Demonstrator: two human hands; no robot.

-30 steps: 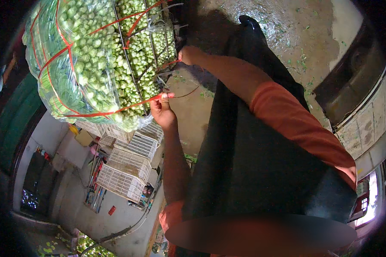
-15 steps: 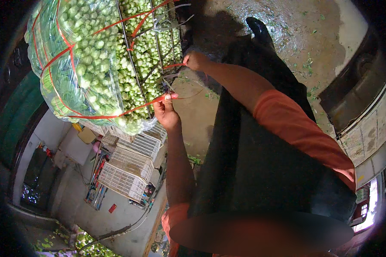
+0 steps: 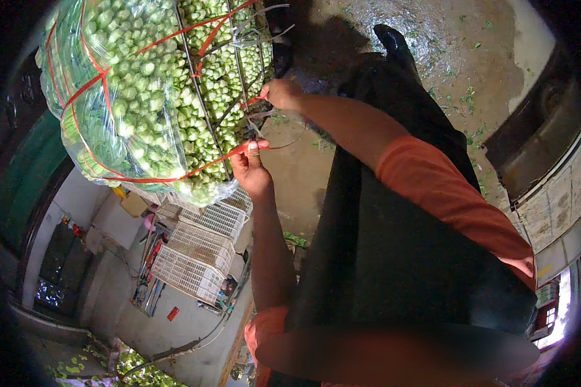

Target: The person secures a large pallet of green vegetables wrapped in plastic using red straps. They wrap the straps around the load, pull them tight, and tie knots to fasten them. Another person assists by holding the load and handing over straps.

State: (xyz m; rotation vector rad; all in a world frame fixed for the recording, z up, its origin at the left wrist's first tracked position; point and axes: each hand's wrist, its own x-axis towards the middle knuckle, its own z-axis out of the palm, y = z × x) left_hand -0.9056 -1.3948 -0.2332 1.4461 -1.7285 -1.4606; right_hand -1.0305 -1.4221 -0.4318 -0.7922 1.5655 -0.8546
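A tall stack of green vegetables [image 3: 132, 87], their pale cut ends facing me, stands at the upper left, partly covered by clear plastic film [image 3: 71, 138]. Red plastic straps [image 3: 206, 169] and thin dark bars [image 3: 200, 97] cross it. At its lower right corner my left hand [image 3: 253, 173] pinches the strap that runs along the bottom, thumb on top, a loose end trailing right. Farther up, my right hand [image 3: 283, 95] is closed on another length of red strap beside the stack's right edge. Pale strips [image 3: 257, 128] hang between my hands.
Below the stack are several white plastic crates [image 3: 197, 245], with long-handled tools [image 3: 150, 287] beside them on a grey floor. A black apron [image 3: 400, 245] covers my front. To the right lies wet brown ground [image 3: 458, 84] with scattered leaf bits.
My right hand has moved left, closer to the stack, shortening the stretch of strap between them. The left hand keeps its pinch in nearly the same place.
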